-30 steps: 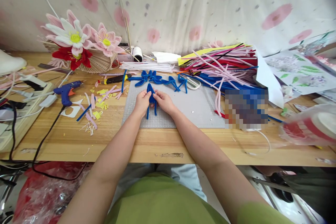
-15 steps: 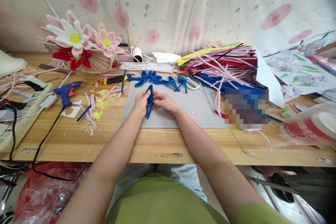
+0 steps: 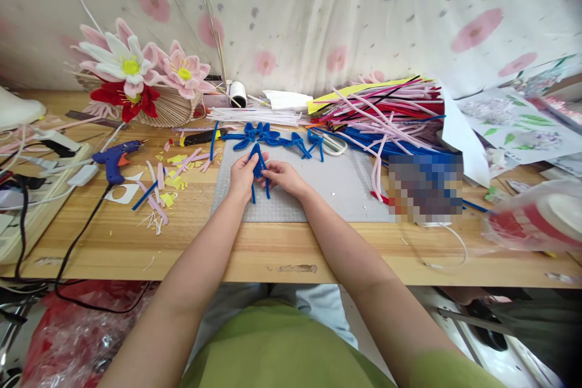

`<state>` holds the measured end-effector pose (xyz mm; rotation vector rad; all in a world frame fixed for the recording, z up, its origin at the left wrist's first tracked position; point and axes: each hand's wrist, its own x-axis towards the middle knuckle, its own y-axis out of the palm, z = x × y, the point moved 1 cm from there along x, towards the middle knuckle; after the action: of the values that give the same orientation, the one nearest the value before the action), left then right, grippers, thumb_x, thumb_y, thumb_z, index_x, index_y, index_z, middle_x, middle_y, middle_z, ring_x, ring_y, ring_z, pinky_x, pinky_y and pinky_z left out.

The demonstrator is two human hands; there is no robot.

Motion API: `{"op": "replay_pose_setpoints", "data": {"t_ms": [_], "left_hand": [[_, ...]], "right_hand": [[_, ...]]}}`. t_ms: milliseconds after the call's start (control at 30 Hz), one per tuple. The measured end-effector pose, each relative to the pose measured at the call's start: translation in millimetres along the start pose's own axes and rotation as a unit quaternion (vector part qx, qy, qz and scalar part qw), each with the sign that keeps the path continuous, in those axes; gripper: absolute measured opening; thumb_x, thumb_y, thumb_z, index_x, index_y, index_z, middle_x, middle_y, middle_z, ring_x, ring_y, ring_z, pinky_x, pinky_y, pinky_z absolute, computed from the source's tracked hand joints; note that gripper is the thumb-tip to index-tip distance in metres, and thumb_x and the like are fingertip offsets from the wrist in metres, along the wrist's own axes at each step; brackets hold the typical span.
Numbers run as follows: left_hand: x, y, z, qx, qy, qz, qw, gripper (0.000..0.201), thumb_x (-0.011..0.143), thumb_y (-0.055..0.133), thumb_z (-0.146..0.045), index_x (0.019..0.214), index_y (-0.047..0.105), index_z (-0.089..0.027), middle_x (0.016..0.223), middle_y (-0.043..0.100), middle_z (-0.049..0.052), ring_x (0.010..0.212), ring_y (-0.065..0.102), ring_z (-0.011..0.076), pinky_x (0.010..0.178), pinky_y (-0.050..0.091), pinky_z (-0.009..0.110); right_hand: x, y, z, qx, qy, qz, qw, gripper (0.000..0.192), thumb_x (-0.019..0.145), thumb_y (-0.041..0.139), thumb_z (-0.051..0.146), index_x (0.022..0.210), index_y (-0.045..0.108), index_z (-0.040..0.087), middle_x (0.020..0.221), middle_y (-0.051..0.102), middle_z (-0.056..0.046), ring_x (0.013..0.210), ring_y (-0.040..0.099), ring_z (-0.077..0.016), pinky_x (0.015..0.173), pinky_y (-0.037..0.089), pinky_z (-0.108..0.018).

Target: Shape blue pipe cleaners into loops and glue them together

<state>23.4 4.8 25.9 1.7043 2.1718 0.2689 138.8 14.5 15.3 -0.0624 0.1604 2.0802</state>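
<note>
Between my two hands is a bent blue pipe cleaner piece point(image 3: 257, 160), folded to a point at its top with two ends hanging apart below. My left hand point(image 3: 243, 176) pinches its left side, thumb on top. On the other side, the fingers of my right hand point(image 3: 282, 176) close on the right strand. Both hands are over the grey cutting mat point(image 3: 345, 194). Just beyond them lie finished-looking blue pipe cleaner petals point(image 3: 257, 135) and smaller blue looped pieces point(image 3: 297, 144).
A blue glue gun point(image 3: 116, 159) lies at left by a power strip point(image 3: 54, 194), near yellow and pink scraps point(image 3: 175, 179). Pipe cleaner flowers point(image 3: 136, 70) stand at the back left. Bundles of pipe cleaners point(image 3: 386, 106) are at the back right, and a bagged cup point(image 3: 536, 218) is far right.
The blue piece's two lower ends have spread apart from nearly together. My right hand has shifted slightly left and remains on the right strand.
</note>
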Motion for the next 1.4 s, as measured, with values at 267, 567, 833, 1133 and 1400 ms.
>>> {"op": "replay_pose_setpoints", "data": {"t_ms": [267, 567, 833, 1133, 1400], "left_hand": [[-2.7, 4.8, 2.8, -0.058, -0.020, 0.055, 0.997, 0.027, 0.084, 0.051, -0.035, 0.094, 0.061, -0.013, 0.085, 0.069, 0.009, 0.082, 0.066, 0.0162, 0.067, 0.051, 0.025], [-0.9, 3.0, 2.6, -0.041, 0.024, 0.032, 0.998, 0.015, 0.081, 0.056, -0.028, 0.084, 0.060, -0.014, 0.056, 0.051, -0.004, 0.059, 0.058, 0.0081, 0.062, 0.046, 0.020], [-19.8, 16.0, -3.0, 0.033, -0.117, 0.127, 0.984, 0.015, 0.085, 0.049, -0.021, 0.076, 0.056, -0.012, 0.060, 0.054, -0.002, 0.046, 0.049, 0.0049, 0.051, 0.044, 0.018], [-17.4, 15.1, 1.6, 0.069, -0.130, 0.149, 0.978, 0.017, 0.084, 0.050, -0.019, 0.078, 0.061, -0.008, 0.061, 0.056, 0.002, 0.045, 0.045, 0.0038, 0.041, 0.036, 0.015], [-16.0, 13.9, 1.7, -0.007, -0.170, 0.208, 0.963, 0.019, 0.084, 0.051, -0.021, 0.077, 0.062, -0.006, 0.060, 0.047, -0.001, 0.044, 0.036, 0.0021, 0.040, 0.033, 0.015]], "right_hand": [[0.5, 0.9, 1.7, -0.020, 0.005, 0.016, 1.000, 0.030, 0.064, 0.069, 0.042, 0.064, 0.064, 0.012, 0.061, 0.065, -0.002, 0.054, 0.058, -0.0074, 0.052, 0.047, -0.018], [0.9, -10.8, 3.6, -0.091, 0.003, -0.047, 0.995, 0.036, 0.062, 0.069, 0.049, 0.062, 0.063, 0.013, 0.056, 0.059, -0.001, 0.048, 0.052, -0.0070, 0.043, 0.041, -0.018], [-0.2, -17.5, 9.1, 0.014, -0.058, -0.119, 0.991, 0.040, 0.061, 0.067, 0.054, 0.069, 0.061, 0.015, 0.054, 0.048, 0.004, 0.040, 0.044, -0.0057, 0.035, 0.032, -0.020], [5.1, -28.5, 8.3, -0.061, -0.087, -0.182, 0.977, 0.040, 0.067, 0.061, 0.054, 0.057, 0.055, 0.016, 0.051, 0.044, 0.004, 0.048, 0.043, -0.0074, 0.049, 0.036, -0.023], [10.6, -34.8, 8.0, -0.135, -0.149, -0.250, 0.947, 0.037, 0.069, 0.059, 0.052, 0.056, 0.058, 0.017, 0.064, 0.050, -0.001, 0.066, 0.047, -0.0117, 0.064, 0.041, -0.027]]}}
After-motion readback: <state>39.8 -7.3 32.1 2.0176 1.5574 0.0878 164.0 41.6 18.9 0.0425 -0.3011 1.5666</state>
